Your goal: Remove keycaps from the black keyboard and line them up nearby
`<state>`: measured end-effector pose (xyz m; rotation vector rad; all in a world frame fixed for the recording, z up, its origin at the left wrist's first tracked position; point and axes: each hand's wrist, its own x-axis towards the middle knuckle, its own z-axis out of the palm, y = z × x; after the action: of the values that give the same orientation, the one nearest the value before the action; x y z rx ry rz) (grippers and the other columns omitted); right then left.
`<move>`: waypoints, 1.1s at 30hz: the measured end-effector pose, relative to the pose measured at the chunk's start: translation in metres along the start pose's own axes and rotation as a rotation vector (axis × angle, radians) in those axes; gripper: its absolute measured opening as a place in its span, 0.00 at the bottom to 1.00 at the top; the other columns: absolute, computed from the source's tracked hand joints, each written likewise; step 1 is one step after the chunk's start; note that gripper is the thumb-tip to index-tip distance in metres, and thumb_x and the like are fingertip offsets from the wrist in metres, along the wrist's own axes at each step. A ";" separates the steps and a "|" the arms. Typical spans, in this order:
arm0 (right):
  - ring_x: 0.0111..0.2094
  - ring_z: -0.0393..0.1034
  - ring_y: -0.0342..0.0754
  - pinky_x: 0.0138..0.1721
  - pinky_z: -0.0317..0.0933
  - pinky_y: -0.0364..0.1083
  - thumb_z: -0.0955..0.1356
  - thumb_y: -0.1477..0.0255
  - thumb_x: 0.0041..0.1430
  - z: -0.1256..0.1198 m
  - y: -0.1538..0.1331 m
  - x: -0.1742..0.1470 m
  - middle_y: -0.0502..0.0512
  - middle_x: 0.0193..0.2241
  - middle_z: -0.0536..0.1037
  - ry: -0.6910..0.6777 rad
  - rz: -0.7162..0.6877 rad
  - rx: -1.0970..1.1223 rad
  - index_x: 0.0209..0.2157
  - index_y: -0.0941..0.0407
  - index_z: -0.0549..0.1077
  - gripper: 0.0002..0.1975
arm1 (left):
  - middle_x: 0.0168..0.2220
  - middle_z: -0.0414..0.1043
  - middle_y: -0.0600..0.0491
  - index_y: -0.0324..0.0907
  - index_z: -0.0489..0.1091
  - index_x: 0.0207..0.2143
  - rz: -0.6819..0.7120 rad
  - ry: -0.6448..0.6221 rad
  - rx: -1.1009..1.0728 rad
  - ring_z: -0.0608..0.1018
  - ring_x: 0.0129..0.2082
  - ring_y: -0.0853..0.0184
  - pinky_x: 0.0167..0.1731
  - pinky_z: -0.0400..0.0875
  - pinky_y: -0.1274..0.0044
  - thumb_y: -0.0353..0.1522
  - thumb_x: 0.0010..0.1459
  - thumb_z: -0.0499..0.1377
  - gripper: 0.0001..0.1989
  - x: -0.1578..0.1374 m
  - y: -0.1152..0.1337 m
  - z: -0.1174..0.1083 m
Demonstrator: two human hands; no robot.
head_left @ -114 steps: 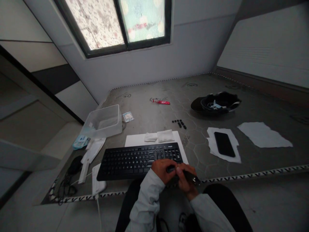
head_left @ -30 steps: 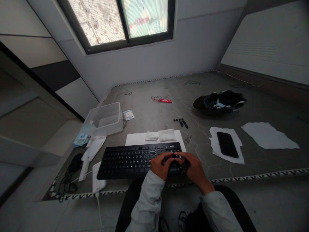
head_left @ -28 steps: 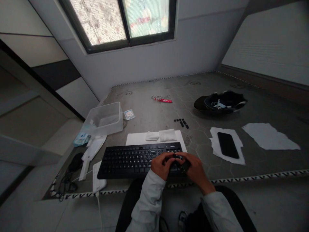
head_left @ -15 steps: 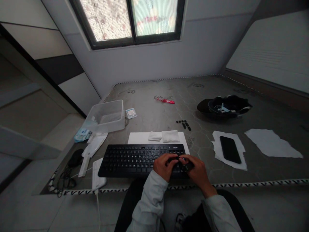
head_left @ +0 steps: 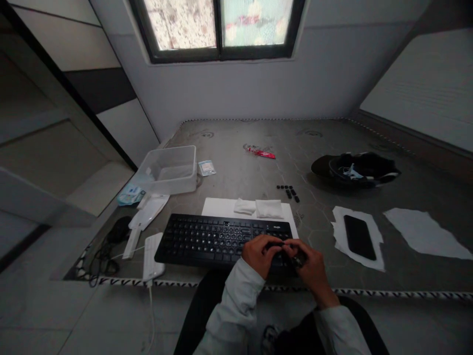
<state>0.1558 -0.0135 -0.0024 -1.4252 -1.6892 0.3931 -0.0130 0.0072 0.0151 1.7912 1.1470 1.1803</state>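
Observation:
A black keyboard [head_left: 210,240] lies in front of me, tilted slightly, partly on a white sheet. Over its number pad, my left hand [head_left: 261,254] and my right hand [head_left: 306,264] meet at the fingertips. Both are closed in a pinch on a small black piece [head_left: 280,243] that looks like a keycap, mostly hidden by the fingers. Something dark, too dim to name, also shows under my right fingers. Beyond the keyboard sit several loose black keycaps [head_left: 288,192]. Two folded white cloths [head_left: 269,209] rest on the white sheet [head_left: 214,207].
To the left are a clear plastic bin [head_left: 170,187], a small packet [head_left: 207,168], a white power strip [head_left: 152,259] and a dark mouse [head_left: 120,228] with cable. On the right, a phone [head_left: 359,236] lies on white paper beside a black cap [head_left: 354,170]. A red wrapper [head_left: 264,154] lies farther back.
The view has shifted and turned slightly, so the table's things appear farther right. My hands remain pinched together over the number pad, with the right fingers slightly changed in pose.

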 end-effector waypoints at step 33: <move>0.35 0.73 0.60 0.30 0.57 0.49 0.62 0.50 0.58 0.012 0.142 0.084 0.67 0.34 0.80 0.129 0.739 -0.591 0.45 0.57 0.79 0.29 | 0.36 0.78 0.58 0.49 0.75 0.37 -0.005 -0.069 0.142 0.80 0.33 0.68 0.32 0.73 0.79 0.32 0.59 0.60 0.05 -0.008 -0.006 0.008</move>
<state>0.2400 0.1081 -0.0757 -2.4557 -1.1604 0.1835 -0.0093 0.0014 0.0044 1.9183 1.2204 1.0487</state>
